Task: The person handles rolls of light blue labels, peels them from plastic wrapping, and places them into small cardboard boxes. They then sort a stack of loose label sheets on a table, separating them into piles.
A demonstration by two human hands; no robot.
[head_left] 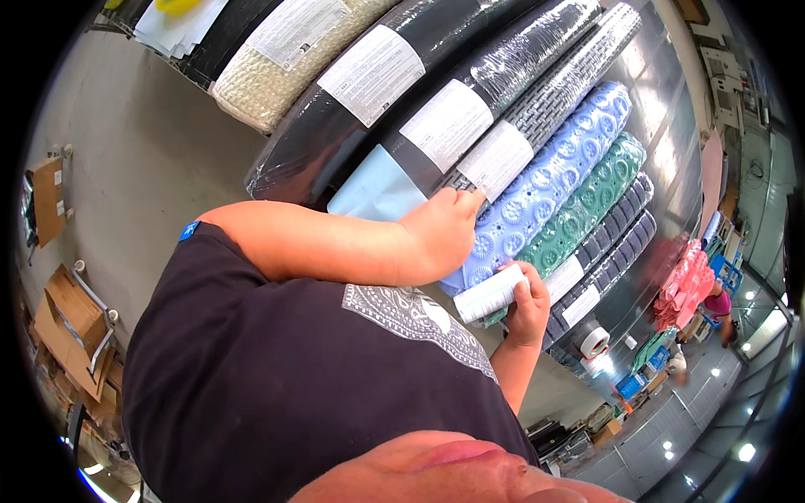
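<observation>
Two hands are at work. By the left hand (pixel 444 235), fingers partly curled, the lower corner of a white label (pixel 499 159) is touched; whether the label is pinched or only pressed cannot be told. That label lies on a dark woven-pattern roll (pixel 549 96), between a black roll (pixel 511 80) and a blue embossed roll (pixel 553 172). In the right hand (pixel 528 306), a white label bundle (pixel 488 293) is gripped, thumb on top, over the near end of the blue roll.

For a clean result, the label is probably best smoothed from its middle outward, with corners pressed last and the plastic wrap kept taut so that no creases are trapped. The roll should be steadied, since it could turn under sideways pressure.

Little room is left between neighbouring rolls, so the fingers are best brought in from above. Near the desk's (pixel 667 75) close edge, the bundle should be kept clear of the tape roll (pixel 594 341); more bare surface is offered beyond the rolls, at upper right.
</observation>
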